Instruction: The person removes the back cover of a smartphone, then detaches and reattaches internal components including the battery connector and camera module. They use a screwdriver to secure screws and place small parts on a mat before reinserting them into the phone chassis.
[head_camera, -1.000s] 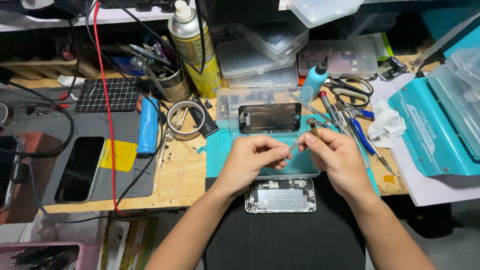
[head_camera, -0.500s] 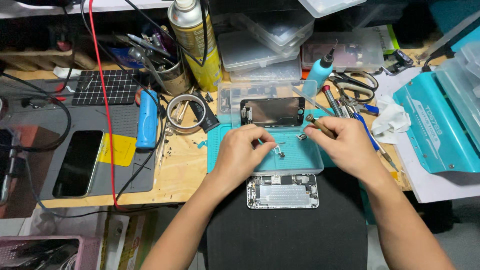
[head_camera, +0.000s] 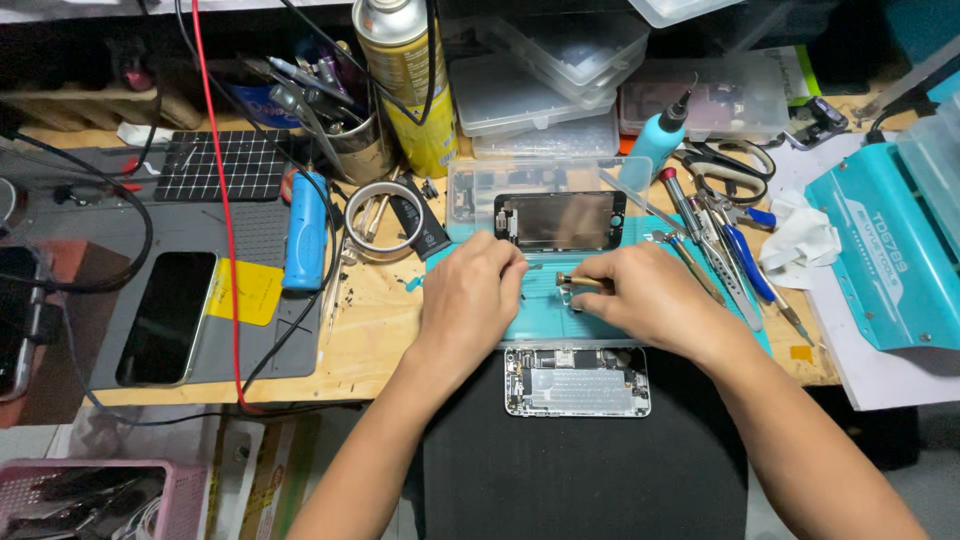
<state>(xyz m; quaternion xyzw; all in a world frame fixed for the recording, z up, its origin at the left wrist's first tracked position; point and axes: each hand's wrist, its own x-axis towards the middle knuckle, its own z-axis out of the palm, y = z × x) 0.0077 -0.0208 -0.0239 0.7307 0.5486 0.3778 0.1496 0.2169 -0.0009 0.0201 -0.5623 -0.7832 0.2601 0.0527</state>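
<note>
Metal cup (head_camera: 352, 150) holds tools; right hand (head_camera: 650, 296) grips screwdriver (head_camera: 578, 281).

Hands (head_camera: 560, 295) hemmed: screen (head_camera: 560, 221) behind, tools (head_camera: 720, 250) right, tape roll (head_camera: 378, 222) left; bare wood (head_camera: 370, 330) left of mat.

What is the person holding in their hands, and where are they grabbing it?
The right hand pinches a small screwdriver by its handle end, the tip pointing left over the teal mat. The left hand rests on the mat; whether it holds anything cannot be told.
</note>
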